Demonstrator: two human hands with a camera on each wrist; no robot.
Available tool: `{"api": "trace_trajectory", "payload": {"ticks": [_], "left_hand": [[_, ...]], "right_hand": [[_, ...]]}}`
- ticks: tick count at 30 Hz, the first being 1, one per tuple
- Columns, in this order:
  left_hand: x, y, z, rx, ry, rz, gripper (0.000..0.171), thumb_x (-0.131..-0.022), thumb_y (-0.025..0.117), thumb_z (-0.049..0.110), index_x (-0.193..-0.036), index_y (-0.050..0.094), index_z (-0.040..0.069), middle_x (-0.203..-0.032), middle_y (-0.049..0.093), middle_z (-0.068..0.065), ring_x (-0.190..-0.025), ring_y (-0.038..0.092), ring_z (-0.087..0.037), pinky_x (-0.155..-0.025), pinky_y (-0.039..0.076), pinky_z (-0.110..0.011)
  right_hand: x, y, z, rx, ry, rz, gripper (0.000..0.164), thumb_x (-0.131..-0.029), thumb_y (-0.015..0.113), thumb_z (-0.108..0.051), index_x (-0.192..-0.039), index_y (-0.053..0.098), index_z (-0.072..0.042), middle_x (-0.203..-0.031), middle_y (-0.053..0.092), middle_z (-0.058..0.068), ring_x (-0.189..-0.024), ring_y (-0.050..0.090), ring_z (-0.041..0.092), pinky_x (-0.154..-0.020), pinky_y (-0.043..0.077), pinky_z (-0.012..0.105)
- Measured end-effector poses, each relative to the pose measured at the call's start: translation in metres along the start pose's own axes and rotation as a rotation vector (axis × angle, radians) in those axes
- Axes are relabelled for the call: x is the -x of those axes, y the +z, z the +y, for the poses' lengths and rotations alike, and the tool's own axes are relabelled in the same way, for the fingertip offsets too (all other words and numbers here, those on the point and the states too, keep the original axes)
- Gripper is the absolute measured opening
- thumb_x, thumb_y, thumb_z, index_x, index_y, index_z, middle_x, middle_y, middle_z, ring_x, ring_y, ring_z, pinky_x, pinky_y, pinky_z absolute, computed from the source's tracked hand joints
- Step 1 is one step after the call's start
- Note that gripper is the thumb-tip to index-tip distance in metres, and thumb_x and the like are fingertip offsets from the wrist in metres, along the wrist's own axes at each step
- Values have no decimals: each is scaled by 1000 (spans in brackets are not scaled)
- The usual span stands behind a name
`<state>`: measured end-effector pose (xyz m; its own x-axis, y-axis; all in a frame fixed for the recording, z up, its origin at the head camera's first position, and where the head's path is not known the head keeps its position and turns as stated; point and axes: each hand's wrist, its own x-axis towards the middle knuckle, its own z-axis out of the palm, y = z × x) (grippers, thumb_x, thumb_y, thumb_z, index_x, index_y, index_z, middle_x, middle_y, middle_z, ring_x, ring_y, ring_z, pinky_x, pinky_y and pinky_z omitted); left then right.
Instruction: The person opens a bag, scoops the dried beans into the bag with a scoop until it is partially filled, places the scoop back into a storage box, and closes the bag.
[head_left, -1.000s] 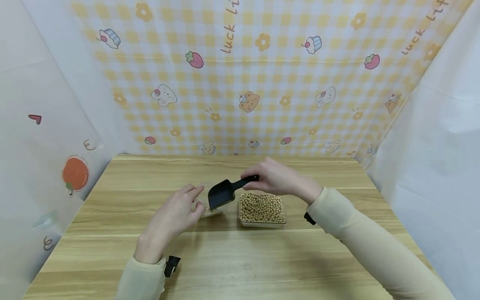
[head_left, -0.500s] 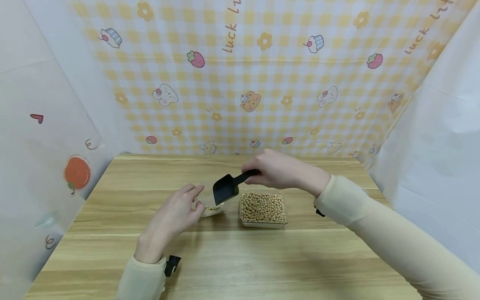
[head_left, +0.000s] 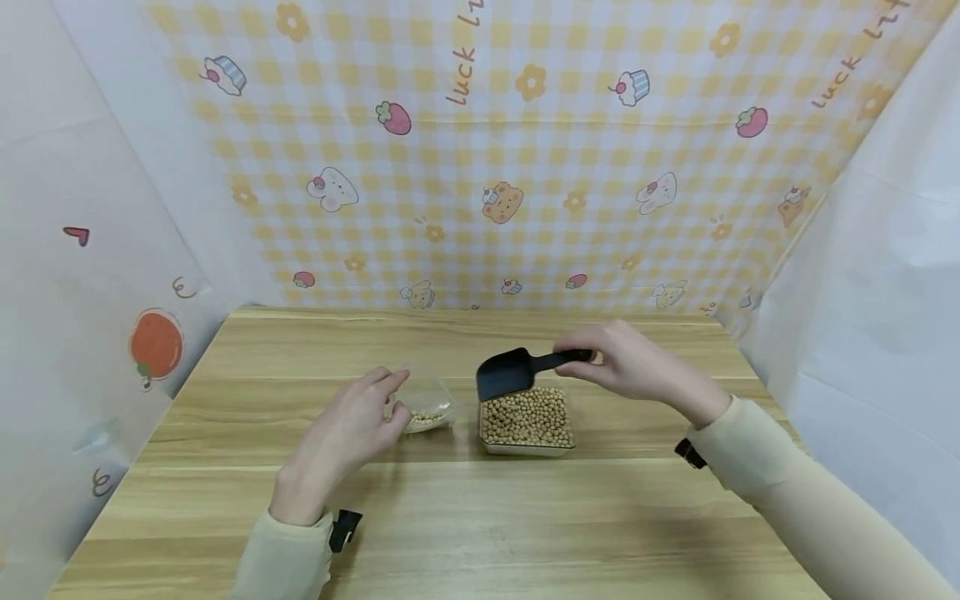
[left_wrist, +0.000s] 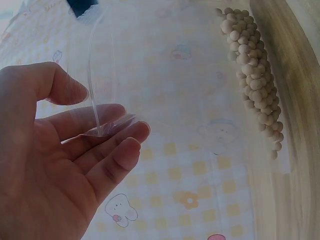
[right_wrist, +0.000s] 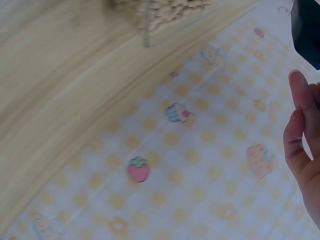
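Observation:
My left hand (head_left: 345, 437) holds the mouth of a clear plastic bag (head_left: 437, 410) that stands on the table. Its film passes between thumb and fingers in the left wrist view, and a heap of soybeans (left_wrist: 256, 82) lies at the bottom. My right hand (head_left: 626, 367) grips a black scoop (head_left: 507, 375) by the handle, with the scoop's blade over the back left of a clear box (head_left: 528, 451) filled with soybeans (head_left: 525, 418). Whether the blade carries any beans, I cannot tell. In the right wrist view only part of the scoop (right_wrist: 307, 32) shows at the upper right.
The wooden table (head_left: 480, 525) carries the box just to the right of the bag. A checked yellow cloth (head_left: 525, 167) hangs behind, and white sheets (head_left: 862, 275) close off both sides.
My right hand has first lifted the scoop a little off the bag, then moved it right and down to above the box. My left hand has stayed at the bag.

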<state>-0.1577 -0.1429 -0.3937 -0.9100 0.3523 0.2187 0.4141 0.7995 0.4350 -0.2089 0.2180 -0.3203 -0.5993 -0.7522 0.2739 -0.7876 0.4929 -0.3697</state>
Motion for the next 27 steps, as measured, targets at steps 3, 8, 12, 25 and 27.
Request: {"api": "trace_trajectory", "payload": {"ticks": [3,8,12,25,27], "left_hand": [[0,0,0,12,-5,-4,50,-89,52,15,-135,55,-3,-112,62,-9,-70,49,-12,-63,45,-27],[1,0,-1,12,-8,-2,50,-89,52,15,-135,55,-3,-113,62,-8,-71,49,-13,-64,45,-29],[1,1,-1,14,-5,2,50,-88,52,15,-135,55,-3,-113,62,-8,-72,49,-14,-65,45,-29],[-1,1,-2,8,11,3,50,-88,52,15,-134,55,-4,-113,62,-10,-73,50,-14,-66,46,-29],[-1,2,-2,8,12,6,50,-88,52,15,-134,55,-4,-113,62,-11,-73,50,-14,-66,46,-29]], "right_hand": [[22,2,11,1,67,6,18,-90,71,-16,-107,73,-11,-92,70,-6,-61,54,0,-55,47,25],[49,4,25,70,102,-33,16,-90,71,-14,-105,73,-10,-93,70,-4,-68,58,1,-58,49,26],[62,4,32,140,82,-54,15,-87,73,-11,-102,73,-8,-93,71,-1,-75,63,6,-61,51,28],[39,-20,10,271,68,-254,24,-85,74,-8,-73,56,-19,-64,43,-14,-56,37,1,-53,35,23],[31,-22,4,302,67,-294,27,-85,75,-10,-70,54,-19,-64,42,-13,-57,37,3,-53,35,24]]}}
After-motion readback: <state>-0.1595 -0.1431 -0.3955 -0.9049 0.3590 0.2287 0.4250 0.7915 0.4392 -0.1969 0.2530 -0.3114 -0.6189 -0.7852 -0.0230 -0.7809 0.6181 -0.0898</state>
